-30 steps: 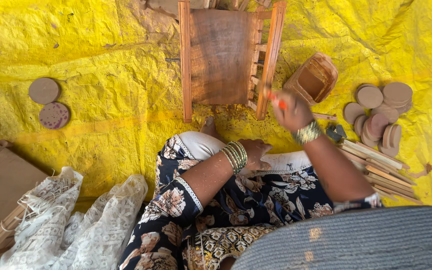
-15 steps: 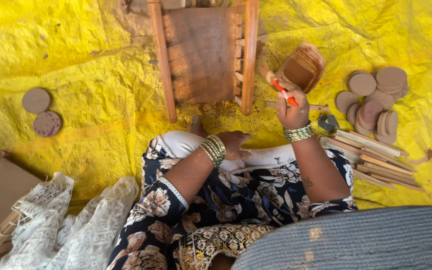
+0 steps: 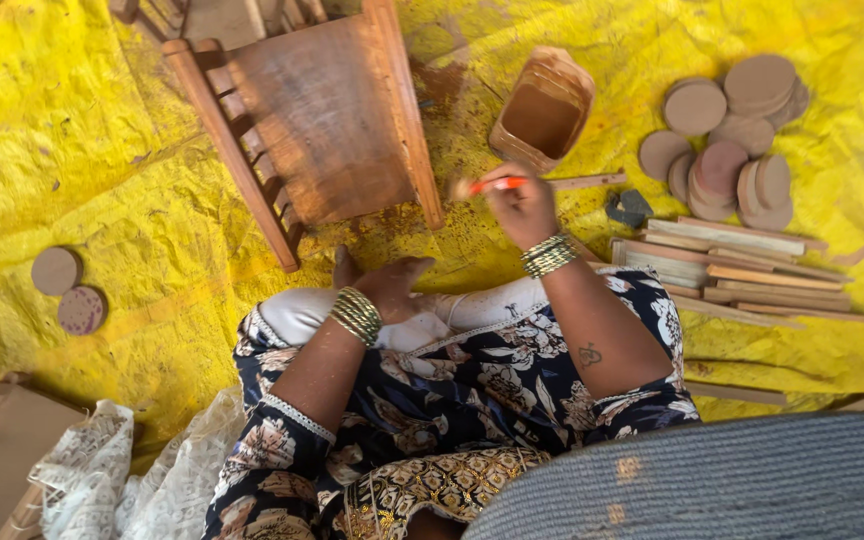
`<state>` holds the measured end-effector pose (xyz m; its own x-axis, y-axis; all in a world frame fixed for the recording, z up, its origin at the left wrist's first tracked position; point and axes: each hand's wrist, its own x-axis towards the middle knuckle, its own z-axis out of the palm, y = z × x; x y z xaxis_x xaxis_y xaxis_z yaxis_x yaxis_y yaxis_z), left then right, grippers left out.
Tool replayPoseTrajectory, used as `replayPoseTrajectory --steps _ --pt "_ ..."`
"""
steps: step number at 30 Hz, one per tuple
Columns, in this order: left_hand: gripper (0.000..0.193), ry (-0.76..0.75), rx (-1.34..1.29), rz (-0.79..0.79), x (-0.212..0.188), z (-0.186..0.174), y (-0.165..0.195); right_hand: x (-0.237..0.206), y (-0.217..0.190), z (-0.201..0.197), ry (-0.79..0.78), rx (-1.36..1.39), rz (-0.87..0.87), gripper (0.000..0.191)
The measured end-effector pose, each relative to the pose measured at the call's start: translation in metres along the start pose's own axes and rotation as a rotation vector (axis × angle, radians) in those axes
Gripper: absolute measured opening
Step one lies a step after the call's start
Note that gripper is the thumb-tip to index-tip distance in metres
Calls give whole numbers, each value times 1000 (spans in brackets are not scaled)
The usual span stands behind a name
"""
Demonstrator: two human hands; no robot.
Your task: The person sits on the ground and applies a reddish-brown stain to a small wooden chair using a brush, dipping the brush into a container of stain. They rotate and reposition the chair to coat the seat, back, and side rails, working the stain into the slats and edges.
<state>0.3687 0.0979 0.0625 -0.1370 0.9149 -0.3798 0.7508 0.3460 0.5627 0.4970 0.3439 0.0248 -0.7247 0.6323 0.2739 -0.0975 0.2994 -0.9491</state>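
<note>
Fingers (image 3: 508, 192) of the right hand (image 3: 524, 206) pinch an orange-handled brush (image 3: 487, 185) just right of the stained wooden frame (image 3: 324, 120), near the stain tub (image 3: 542, 112); the left hand (image 3: 392, 285), stained and loosely curled, rests on the knee, apparently mid-staining, reloading next.

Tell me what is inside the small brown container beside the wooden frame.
The small brown rectangular container holds a flat, reddish-brown fill, apparently paint or stain. Its depth and anything beneath that surface are hidden. The right hand holds an orange-handled brush just below it.
</note>
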Motion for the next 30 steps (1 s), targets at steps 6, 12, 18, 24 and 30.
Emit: replayPoseTrajectory --steps 6,12,18,24,30 --pt "75 1 73 -441 46 -28 47 22 16 -37 104 351 -20 6" --pt "66 234 -235 -480 123 -16 28 55 38 -91 -110 61 -26 4" --pt "69 423 -341 -418 178 10 16 82 67 -121 33 491 -13 4" --pt "48 379 -389 -220 221 20 6 92 71 -142 -76 136 73 9" --pt "33 347 -309 -288 235 26 12 101 72 -143 106 582 -22 11"
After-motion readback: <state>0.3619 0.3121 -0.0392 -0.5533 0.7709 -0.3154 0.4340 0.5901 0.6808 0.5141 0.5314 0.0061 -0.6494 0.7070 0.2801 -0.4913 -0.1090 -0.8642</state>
